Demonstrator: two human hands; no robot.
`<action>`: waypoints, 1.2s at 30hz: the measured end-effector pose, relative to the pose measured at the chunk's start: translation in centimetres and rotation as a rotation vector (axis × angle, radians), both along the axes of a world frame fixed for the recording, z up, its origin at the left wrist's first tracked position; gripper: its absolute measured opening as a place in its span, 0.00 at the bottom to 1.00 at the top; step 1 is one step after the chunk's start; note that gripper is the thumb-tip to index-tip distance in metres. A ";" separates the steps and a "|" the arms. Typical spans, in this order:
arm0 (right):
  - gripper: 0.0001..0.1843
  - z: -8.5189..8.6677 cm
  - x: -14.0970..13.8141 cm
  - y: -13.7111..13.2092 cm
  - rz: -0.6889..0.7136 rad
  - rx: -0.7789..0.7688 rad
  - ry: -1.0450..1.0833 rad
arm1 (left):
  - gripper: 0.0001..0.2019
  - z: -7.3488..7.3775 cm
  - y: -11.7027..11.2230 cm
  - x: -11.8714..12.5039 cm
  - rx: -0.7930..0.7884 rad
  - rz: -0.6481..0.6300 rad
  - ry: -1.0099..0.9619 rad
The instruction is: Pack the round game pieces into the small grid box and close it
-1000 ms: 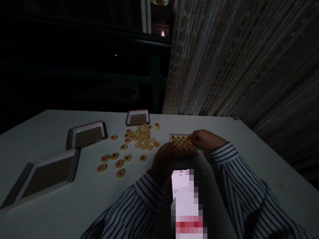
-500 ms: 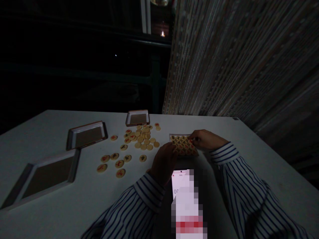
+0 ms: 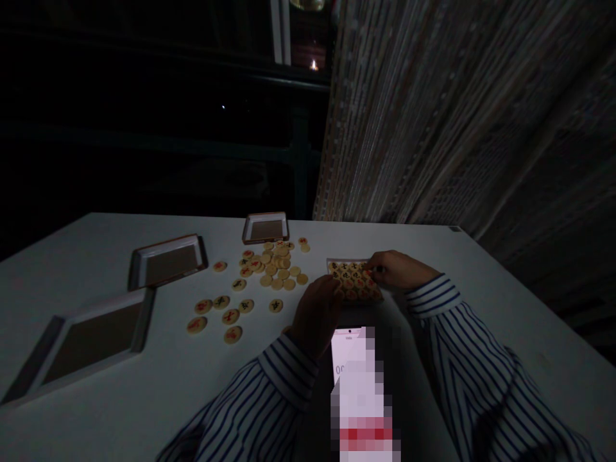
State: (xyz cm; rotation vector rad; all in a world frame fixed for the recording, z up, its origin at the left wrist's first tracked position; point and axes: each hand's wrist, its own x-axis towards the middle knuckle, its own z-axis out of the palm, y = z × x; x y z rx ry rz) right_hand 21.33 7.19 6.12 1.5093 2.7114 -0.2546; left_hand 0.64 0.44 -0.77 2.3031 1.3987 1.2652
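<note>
A small shallow box [image 3: 359, 299] lies on the table, filled with rows of round xiangqi pieces [image 3: 353, 282] marked in black and red characters. My left hand [image 3: 315, 314] grips the box at its left side, its fingertips curled over the edge. At the far right corner of the box, my right hand [image 3: 402, 269] has thumb and fingers drawn together over the pieces. Whatever lies between those fingertips is hidden. Loose xiangqi pieces [image 3: 272, 269] are heaped left of the box, some face up and some blank side up.
Three empty trays or lids stand on the left: a near one [image 3: 91, 340], a middle one [image 3: 168, 262] and a far one [image 3: 265, 229]. A lit phone [image 3: 356, 385] lies between my forearms. Behind the white table [image 3: 481, 308] hangs a string curtain [image 3: 385, 128]. The room is dark.
Almost nothing differs. The fingers of my right hand have shifted very slightly at the box's right corner; my left hand stays in place.
</note>
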 end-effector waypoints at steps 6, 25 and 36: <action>0.17 0.2 -0.1 -0.1 -0.030 -0.016 -0.012 | 0.09 -0.1 0.1 0.0 0.001 0.008 0.031; 0.18 0.8 0.0 -0.6 0.001 -0.021 -0.010 | 0.08 0.3 -0.1 0.0 0.014 -0.002 0.013; 0.18 0.8 -0.3 -0.8 0.011 -0.083 -0.031 | 0.08 0.3 0.0 0.1 0.030 0.013 0.021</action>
